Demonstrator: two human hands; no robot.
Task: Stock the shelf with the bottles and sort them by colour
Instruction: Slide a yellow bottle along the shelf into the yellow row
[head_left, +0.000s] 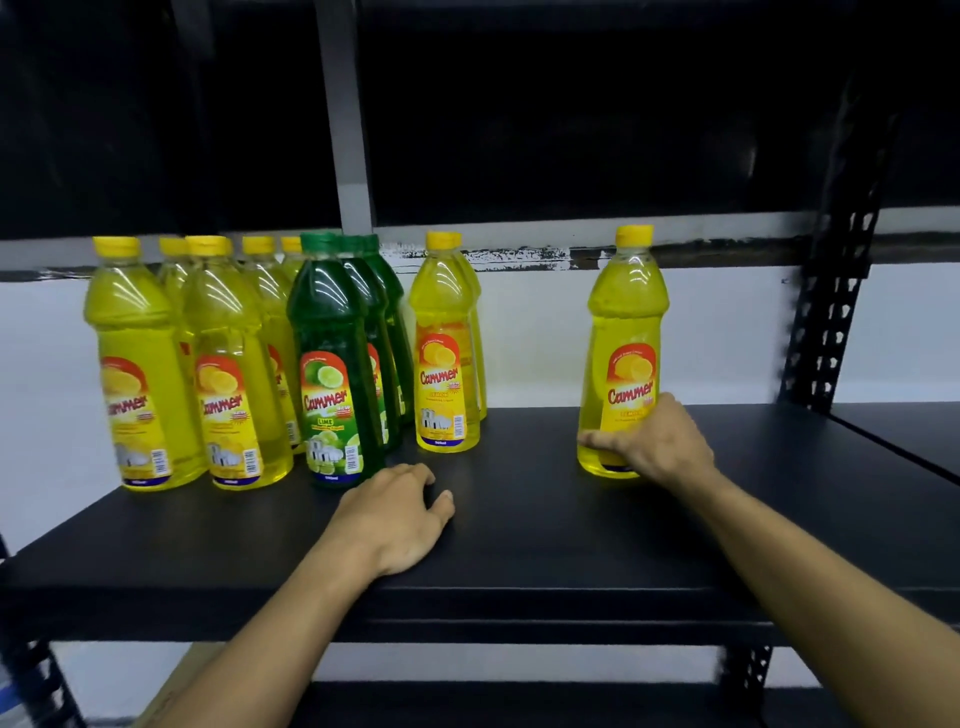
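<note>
The right hand (652, 449) is gripping a lone yellow bottle (621, 358) standing on the shelf (519, 519); the left hand (400, 517) is resting there relaxed, holding nothing.

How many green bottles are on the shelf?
3, in one front-to-back row between the yellow groups: front green bottle, second green bottle, back green bottle. More could be hidden behind.
</note>
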